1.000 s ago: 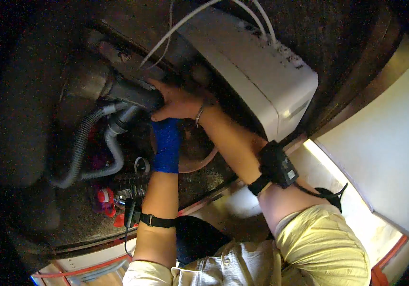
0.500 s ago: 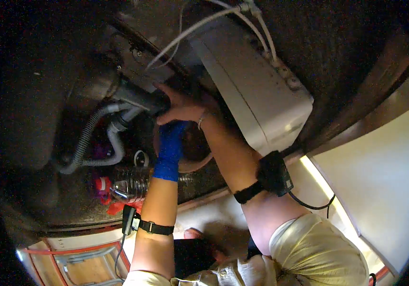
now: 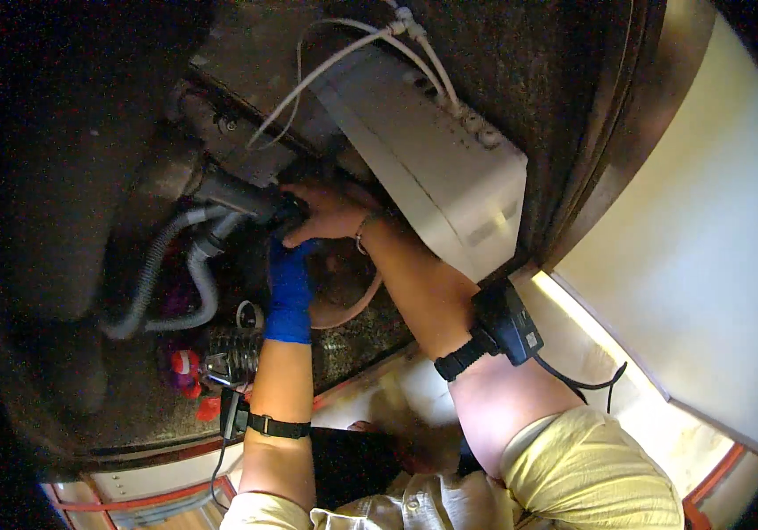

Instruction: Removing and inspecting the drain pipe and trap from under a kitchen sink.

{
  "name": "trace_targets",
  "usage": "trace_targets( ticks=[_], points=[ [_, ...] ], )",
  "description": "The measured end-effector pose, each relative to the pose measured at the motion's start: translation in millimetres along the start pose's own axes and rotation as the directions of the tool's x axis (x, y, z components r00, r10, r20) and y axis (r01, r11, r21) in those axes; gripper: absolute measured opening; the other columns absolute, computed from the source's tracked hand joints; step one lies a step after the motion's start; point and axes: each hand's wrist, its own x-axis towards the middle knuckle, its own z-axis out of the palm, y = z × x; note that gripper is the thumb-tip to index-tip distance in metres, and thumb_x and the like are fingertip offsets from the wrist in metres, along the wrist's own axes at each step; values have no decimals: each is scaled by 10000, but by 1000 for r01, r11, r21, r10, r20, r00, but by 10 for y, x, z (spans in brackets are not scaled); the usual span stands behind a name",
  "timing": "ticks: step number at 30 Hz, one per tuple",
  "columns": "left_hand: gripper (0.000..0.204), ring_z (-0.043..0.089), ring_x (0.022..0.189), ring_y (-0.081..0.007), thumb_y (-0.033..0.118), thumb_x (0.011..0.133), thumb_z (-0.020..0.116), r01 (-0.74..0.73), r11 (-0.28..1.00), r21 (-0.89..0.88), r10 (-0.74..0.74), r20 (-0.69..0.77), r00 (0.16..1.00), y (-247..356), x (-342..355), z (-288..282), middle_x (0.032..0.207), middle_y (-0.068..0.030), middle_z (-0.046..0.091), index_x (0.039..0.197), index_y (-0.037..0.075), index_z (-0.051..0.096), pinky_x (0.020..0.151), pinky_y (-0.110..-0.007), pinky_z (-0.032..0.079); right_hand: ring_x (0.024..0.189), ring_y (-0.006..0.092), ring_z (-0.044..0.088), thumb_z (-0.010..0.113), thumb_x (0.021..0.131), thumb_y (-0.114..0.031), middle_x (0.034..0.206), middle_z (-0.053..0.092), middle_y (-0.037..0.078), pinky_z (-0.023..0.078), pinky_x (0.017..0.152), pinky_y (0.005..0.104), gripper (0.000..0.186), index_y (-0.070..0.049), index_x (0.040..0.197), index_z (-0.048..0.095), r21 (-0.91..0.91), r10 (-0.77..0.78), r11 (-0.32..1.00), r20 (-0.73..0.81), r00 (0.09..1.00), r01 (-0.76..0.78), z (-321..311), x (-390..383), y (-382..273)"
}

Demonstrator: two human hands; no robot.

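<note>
A grey drain pipe (image 3: pixel 236 196) slants through the dark cabinet, ending in a dark fitting (image 3: pixel 291 210). My right hand (image 3: pixel 330 214), bare with a bracelet at the wrist, is curled around that end. Just below it is my left hand (image 3: pixel 290 287) in a blue glove, reaching up to the same fitting; its fingers are lost in shadow behind the right hand. Two grey side hoses branch off the pipe: a corrugated hose (image 3: pixel 151 274) and a smoother bent hose (image 3: pixel 205 283). Behind the hands sits a round, reddish-rimmed basin (image 3: pixel 357 309), partly hidden.
A white box-shaped unit (image 3: pixel 436 172) stands right of the hands, with white tubes (image 3: pixel 344 64) arching over it. Lower left lie a clear plastic bottle (image 3: pixel 231 358), a red-and-white cap (image 3: pixel 186 362) and a white ring (image 3: pixel 248 313). The cabinet's front edge (image 3: pixel 352 384) runs beneath my forearms.
The view has shifted, so the cabinet's contents sit further left. My right hand's fingers have drawn in closer around the pipe's end; my gloved hand stays below it.
</note>
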Motion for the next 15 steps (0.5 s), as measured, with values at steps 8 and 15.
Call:
trace_targets(
  ticks=[8, 15],
  points=[
    [336, 525, 937, -194, 72, 765, 546, -21, 951, 310, -6, 87, 996, -372, 249, -320, 1041, -103, 559, 1093, 3, 511, 818, -320, 420, 1173, 306, 392, 685, 585, -392, 1277, 400, 173, 318, 978, 337, 788, -57, 1243, 407, 6, 131, 991, 118, 984, -133, -77, -167, -131],
    [320, 497, 1003, -226, 163, 792, 567, -116, 976, 187, 73, 223, 972, -5, 267, -136, 1060, -122, 544, 1064, -1, 532, 853, -338, 400, 1112, 354, 421, 719, 566, -273, 1198, 438, 221, 344, 948, 378, 718, -46, 1190, 443, -165, -22, 986, -3, 1000, 21, 84, -250, 16]
  ],
)
